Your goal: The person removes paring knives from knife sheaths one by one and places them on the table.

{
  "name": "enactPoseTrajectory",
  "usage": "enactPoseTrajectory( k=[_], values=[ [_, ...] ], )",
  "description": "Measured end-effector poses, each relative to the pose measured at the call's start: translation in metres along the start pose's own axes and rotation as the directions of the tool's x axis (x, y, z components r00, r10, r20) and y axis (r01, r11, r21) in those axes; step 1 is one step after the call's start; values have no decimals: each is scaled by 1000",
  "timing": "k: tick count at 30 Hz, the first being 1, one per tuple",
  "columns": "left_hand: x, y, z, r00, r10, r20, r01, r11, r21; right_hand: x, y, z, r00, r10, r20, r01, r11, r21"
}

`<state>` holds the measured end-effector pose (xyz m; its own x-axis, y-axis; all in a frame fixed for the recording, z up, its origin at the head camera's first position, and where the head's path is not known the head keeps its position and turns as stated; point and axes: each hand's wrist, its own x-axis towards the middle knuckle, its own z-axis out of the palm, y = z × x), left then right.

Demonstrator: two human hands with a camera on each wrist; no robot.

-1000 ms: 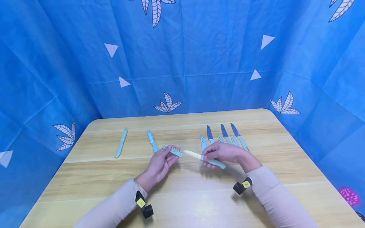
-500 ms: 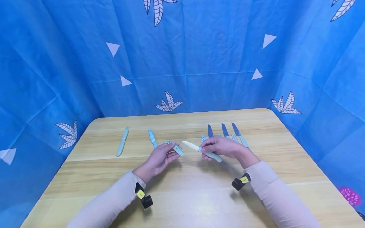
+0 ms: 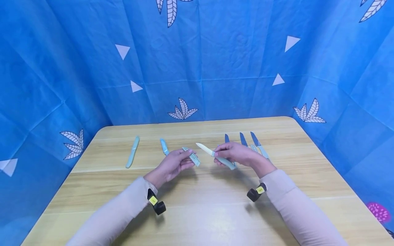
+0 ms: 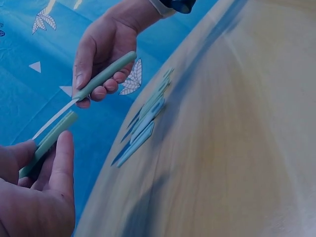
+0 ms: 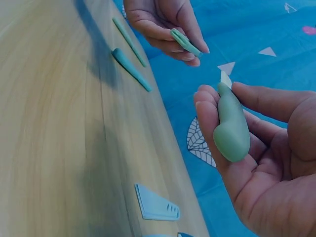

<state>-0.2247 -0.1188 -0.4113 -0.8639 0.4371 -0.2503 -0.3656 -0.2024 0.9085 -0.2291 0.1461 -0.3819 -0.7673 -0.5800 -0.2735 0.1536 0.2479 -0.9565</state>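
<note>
In the head view my left hand pinches a pale green slotted knife sheath between thumb and fingers. My right hand grips a paring knife by its pale green handle. Its white blade points left and away, toward the sheath but apart from it. Both things are held above the table, as the right wrist view shows with the knife handle in my fingers and the sheath beyond. In the left wrist view blade and sheath lie nearly parallel.
Two green-handled knives, apparently sheathed, lie on the left of the wooden table: one knife farther left, another knife partly behind my left hand. Several dark-bladed knives and light blue sheaths lie at the right, partly hidden by my right hand.
Both hands have risen slightly and moved away from me. The sheath has turned so its near end points more toward me; the knife tip has swung upward in the head view.
</note>
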Motion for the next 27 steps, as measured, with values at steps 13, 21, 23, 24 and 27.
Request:
enactPoseTrajectory(
  k=[13, 21, 23, 24, 27],
  values=[
    [17, 10, -3, 998, -55, 42, 52, 997, 63, 11, -7, -1, 997, 12, -79, -13, 1000, -4],
    [23, 18, -2, 995, -76, 71, 68, 992, 109, 16, -10, 1, 993, 26, -117, -20, 998, 52],
    [25, 19, -2, 994, -78, 79, 67, 990, 126, 17, -11, 3, 991, 28, -133, -20, 998, 57],
    [26, 20, -2, 993, -77, 84, 65, 989, 136, 18, -12, 3, 990, 30, -140, -22, 998, 60],
    [30, 21, -2, 993, -77, 90, 62, 985, 160, 21, -13, 4, 988, 30, -152, -20, 998, 67]
  ],
)
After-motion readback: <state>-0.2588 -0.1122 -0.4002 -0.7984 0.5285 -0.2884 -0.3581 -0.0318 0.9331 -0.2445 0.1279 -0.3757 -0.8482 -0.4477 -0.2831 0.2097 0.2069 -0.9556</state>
